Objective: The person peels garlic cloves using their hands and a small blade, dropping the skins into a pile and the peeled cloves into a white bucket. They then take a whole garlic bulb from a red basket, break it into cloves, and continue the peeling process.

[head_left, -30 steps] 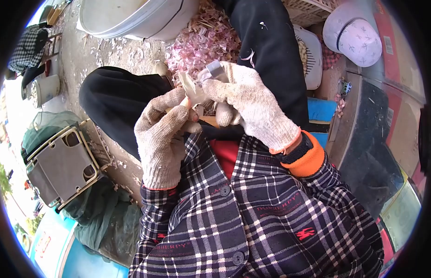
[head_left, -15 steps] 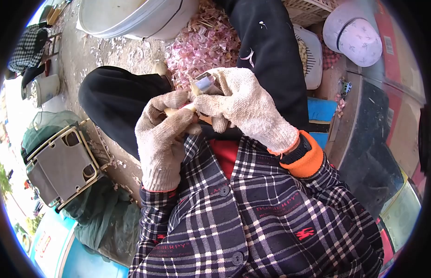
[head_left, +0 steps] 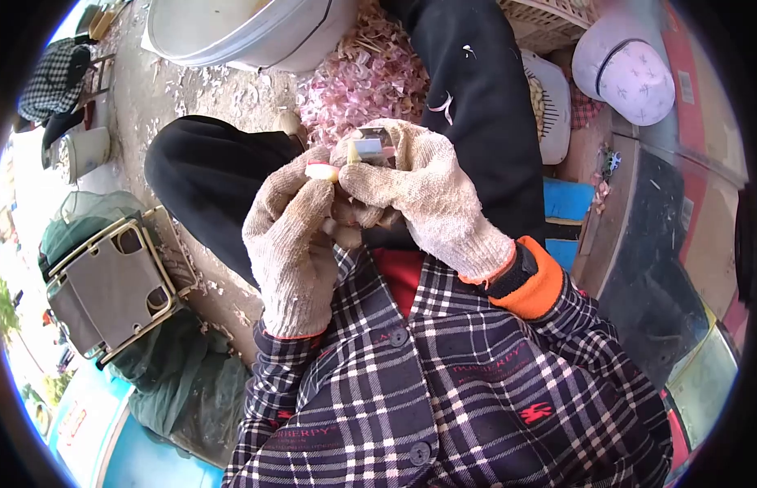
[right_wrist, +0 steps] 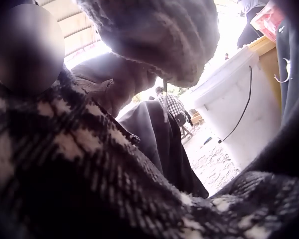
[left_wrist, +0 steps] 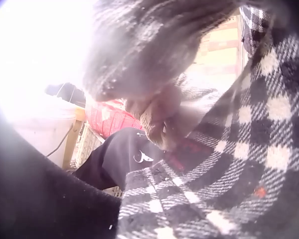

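Note:
Both hands wear pale knitted gloves and meet above the lap in the head view. Between its thumb and forefinger the left hand (head_left: 290,232) pinches a garlic clove (head_left: 322,172), pale with a reddish patch of skin. Close beside the clove, the right hand (head_left: 443,195) grips a small shiny flat metal piece (head_left: 367,149), like a short blade, its thumb tip near the clove's end. The right hand's lower fingers are partly hidden. Each wrist view shows mostly a dark, backlit glove (left_wrist: 139,50) and plaid sleeve, with the clove hidden.
A heap of pinkish skins (head_left: 366,93) lies on the ground between the legs, beside a large white bucket (head_left: 293,41). At right stand a white slotted basket (head_left: 555,126) with pale cloves and a hat (head_left: 634,77). A folding chair (head_left: 110,285) is at left.
A pale papery piece that stuck up between the hands one second ago is gone from there. The clove now shows at the left fingertips, and the metal piece has turned flatter.

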`<act>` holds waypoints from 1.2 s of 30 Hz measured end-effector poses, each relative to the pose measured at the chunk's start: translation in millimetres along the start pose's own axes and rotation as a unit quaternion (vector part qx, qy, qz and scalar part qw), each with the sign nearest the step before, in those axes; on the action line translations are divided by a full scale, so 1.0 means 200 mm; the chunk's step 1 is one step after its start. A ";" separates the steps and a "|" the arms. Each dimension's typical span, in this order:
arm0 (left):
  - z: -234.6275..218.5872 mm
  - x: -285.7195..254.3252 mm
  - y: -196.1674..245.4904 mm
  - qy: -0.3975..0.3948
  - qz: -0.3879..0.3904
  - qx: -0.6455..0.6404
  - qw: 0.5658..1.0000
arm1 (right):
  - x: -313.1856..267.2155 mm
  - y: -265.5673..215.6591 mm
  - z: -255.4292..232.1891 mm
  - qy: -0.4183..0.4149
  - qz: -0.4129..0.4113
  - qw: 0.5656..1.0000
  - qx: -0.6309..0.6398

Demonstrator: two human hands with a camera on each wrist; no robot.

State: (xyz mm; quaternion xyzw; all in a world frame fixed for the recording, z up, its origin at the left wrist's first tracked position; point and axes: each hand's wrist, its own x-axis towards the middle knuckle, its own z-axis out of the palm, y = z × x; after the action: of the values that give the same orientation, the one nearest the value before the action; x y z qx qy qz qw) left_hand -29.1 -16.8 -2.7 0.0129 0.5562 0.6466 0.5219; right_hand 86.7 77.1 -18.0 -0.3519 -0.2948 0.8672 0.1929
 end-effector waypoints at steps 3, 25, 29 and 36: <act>0.04 -0.03 0.02 0.007 0.034 0.027 0.999 | -0.01 0.00 0.01 0.015 -0.050 0.994 -0.097; -0.04 0.01 0.04 -0.023 0.372 0.546 0.750 | -0.09 -0.16 0.02 -0.072 -0.310 0.636 -0.703; -0.03 0.01 0.07 -0.043 0.383 0.559 0.734 | -0.09 -0.15 0.00 -0.082 -0.308 0.645 -0.694; -0.05 -0.01 0.11 -0.112 0.321 0.528 0.778 | -0.08 -0.20 0.01 -0.073 -0.239 0.720 -0.648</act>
State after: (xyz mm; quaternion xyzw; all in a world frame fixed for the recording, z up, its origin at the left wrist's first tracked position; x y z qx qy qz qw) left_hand -47.6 -21.3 10.4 0.5368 0.7116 0.3751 0.2546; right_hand 101.5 98.3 16.5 -0.2441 -0.8721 0.4131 0.0965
